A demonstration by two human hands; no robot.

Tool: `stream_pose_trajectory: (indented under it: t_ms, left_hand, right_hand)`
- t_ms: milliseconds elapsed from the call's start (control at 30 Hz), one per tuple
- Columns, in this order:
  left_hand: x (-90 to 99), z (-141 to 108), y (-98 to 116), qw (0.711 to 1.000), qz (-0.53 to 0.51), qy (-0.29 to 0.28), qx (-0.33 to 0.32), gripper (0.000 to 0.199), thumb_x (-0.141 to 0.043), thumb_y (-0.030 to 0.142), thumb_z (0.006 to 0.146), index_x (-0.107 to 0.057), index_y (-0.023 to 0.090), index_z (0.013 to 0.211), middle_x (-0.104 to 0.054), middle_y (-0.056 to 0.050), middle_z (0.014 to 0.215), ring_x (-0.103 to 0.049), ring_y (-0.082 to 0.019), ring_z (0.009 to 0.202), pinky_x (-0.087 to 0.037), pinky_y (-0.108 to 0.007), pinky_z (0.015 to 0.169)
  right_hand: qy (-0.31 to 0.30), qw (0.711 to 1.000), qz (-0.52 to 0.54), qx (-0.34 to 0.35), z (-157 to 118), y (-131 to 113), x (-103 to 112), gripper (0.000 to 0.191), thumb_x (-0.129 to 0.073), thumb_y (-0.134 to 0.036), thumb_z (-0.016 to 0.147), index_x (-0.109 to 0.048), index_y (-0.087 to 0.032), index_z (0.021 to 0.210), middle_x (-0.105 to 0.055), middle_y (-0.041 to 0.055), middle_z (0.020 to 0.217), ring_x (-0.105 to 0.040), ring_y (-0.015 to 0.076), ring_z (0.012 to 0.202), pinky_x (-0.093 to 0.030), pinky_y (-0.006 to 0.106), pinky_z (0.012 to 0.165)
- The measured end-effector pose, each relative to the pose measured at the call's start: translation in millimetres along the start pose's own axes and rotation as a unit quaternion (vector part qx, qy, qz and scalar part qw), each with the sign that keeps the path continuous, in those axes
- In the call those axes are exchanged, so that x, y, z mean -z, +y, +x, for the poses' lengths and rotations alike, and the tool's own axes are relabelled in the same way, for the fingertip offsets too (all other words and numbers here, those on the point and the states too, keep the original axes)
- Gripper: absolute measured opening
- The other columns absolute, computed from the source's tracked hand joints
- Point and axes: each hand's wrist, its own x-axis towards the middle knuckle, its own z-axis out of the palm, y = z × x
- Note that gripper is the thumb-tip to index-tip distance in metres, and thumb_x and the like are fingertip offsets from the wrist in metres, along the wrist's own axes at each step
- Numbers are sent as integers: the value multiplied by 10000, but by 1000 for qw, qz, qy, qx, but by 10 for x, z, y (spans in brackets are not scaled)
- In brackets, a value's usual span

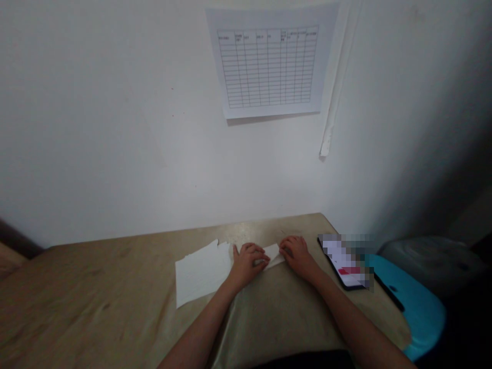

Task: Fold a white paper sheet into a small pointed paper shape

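Note:
A small folded strip of white paper [272,254] lies on the tan-covered table [115,287], between my two hands. My left hand [248,264] rests over the strip's left end, its fingers bent round it and the thumb apart. At the strip's right end, my right hand [298,253] pinches the edge with its fingertips. Just left of my left hand, a larger white sheet [202,274] with a torn upper edge lies flat.
A phone [348,269] with a lit screen lies near the table's right edge, a dark pen-like object [389,292] beyond it. A turquoise stool or chair [418,302] stands at the right. A printed table sheet [271,66] hangs on the wall behind.

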Motion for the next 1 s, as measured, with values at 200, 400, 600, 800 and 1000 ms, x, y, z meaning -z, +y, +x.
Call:
stream_pose_trajectory:
  t_ms: [200, 400, 600, 800, 1000]
  left_hand:
    - [-31, 8, -26, 1000, 0, -9, -15, 201, -692, 447, 848, -754, 427, 1038, -670, 10, 1250, -445, -285, 1300, -37, -699, 1146]
    - [-36, 15, -29, 1000, 1, -19, -7, 237, -718, 465, 816, -759, 414, 1044, -659, -4, 1270, -430, -300, 1304, -23, -684, 1158]
    - [-48, 17, 5, 1000, -5, -19, -2, 259, -751, 448, 787, -750, 402, 1042, -660, -14, 1234, -438, -307, 1290, -25, -725, 1132]
    - [-52, 15, 49, 1000, -18, -18, -3, 233, -772, 446, 763, -755, 397, 990, -661, -16, 1153, -459, -316, 1270, -40, -755, 1114]
    - [-63, 12, 53, 1000, -17, -13, -3, 194, -769, 440, 769, -760, 382, 955, -661, -16, 1137, -462, -314, 1265, -42, -747, 1122]
  right_hand:
    - [-3, 999, 29, -13, -13, -15, 12, 194, -433, -279, 967, -617, -225, 995, -676, 53, 1117, -553, 221, 1175, -126, 579, 1178]
    - [-16, 1000, -10, -18, -17, -23, -13, 197, -427, -286, 971, -611, -219, 996, -680, 64, 1100, -571, 224, 1152, -131, 606, 1176]
    - [-5, 998, -55, -11, 0, -51, -75, 203, -413, -261, 977, -610, -214, 971, -688, 61, 1048, -578, 239, 1116, -112, 633, 1167]
    - [11, 994, -108, 3, 20, -90, -132, 194, -431, -262, 986, -622, -231, 963, -691, 46, 1040, -572, 239, 1110, -71, 660, 1166]
    - [17, 987, -160, 8, 42, -201, -134, 197, -448, -262, 996, -642, -239, 966, -686, 42, 1044, -570, 232, 1103, -5, 693, 1159]
